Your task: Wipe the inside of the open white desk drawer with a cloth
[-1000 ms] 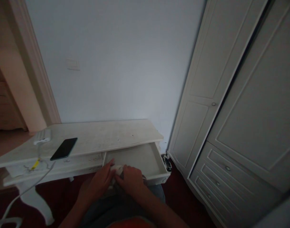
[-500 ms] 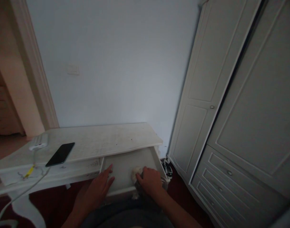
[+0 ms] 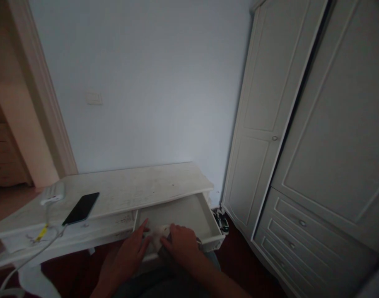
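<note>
A white desk stands against the wall with its right drawer pulled out. My left hand rests on the drawer's front left edge, fingers stretched toward a small pale cloth-like thing. My right hand lies over that thing at the drawer's front, fingers curled down on it. What the thing is I cannot make out in the dim light.
A black phone and a white power strip with a cable lie on the desk's left end. A tall white wardrobe with drawers fills the right. Shoes sit on the dark red floor between desk and wardrobe.
My right hand moved left with the pale thing, from the drawer's right part to its front middle, close to my left hand. The view shifted slightly.
</note>
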A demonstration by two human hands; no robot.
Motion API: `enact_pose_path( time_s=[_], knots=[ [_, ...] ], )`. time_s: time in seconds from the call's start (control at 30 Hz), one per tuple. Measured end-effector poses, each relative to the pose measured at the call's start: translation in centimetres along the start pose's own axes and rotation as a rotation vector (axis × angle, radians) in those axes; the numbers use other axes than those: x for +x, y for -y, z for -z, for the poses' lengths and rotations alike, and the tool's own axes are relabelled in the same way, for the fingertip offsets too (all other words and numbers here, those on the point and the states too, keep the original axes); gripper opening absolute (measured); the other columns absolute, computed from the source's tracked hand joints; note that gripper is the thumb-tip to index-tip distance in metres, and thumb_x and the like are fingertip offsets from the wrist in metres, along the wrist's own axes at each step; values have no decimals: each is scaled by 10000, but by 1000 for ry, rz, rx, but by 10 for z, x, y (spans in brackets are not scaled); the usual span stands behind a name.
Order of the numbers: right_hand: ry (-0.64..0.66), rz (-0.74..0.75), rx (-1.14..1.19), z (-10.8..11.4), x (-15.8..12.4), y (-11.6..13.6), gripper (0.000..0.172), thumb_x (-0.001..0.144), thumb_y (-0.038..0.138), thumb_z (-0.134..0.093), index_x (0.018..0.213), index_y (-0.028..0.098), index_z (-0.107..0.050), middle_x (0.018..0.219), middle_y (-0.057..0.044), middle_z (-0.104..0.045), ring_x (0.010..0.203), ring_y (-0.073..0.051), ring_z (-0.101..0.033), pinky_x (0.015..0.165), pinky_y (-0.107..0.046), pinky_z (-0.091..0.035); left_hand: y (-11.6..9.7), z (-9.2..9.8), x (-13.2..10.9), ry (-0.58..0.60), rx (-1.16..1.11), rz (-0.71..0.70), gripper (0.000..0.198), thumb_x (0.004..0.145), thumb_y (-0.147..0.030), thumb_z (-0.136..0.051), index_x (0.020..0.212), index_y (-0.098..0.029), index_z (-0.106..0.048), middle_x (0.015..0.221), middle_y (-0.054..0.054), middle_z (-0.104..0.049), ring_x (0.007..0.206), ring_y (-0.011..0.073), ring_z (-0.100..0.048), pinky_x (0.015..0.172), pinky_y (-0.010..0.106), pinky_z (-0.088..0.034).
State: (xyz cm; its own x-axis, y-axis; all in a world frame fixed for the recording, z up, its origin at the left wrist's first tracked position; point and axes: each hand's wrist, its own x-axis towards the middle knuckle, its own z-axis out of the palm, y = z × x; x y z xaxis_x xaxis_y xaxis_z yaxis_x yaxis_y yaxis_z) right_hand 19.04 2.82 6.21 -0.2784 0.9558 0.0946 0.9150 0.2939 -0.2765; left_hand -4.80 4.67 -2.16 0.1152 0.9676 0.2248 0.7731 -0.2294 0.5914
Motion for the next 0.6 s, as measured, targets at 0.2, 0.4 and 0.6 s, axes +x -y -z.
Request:
enact_pose_path(
  time_s=[0.2, 0.4, 0.6],
  knots=[
    [19, -220, -112, 26, -3, -87, 476, 1003, 574, -545, 1125, 149, -723, 1075, -191, -782, 1035, -361, -752, 847, -417, -544, -1, 0, 0, -31, 0, -5, 657, 1020, -551, -354, 1580, -215, -421, 1424, 116, -678, 1276, 268, -665, 1146, 459, -479],
    [-26, -237, -132, 28, -7, -98, 486, 1015, 572, -511, 1131, 153, -726, 1054, -185, -787, 1021, -356, -758, 848, -424, -545, 7, -2, 0, -40, 0, -26, 653, 1027, -567, -373, 1588, -237, -427, 1356, 109, -722, 1206, 269, -706, 1086, 453, -522],
    [-25, -95, -75, 4, 7, -28, 477, 1004, 557, -537, 1109, 143, -749, 1026, -190, -789, 994, -357, -761, 851, -445, -562, 6, 0, 0, -4, -35, -5, 680, 1056, -582, -315, 1626, -214, -367, 1421, 123, -686, 1279, 283, -673, 1120, 468, -496]
  ],
)
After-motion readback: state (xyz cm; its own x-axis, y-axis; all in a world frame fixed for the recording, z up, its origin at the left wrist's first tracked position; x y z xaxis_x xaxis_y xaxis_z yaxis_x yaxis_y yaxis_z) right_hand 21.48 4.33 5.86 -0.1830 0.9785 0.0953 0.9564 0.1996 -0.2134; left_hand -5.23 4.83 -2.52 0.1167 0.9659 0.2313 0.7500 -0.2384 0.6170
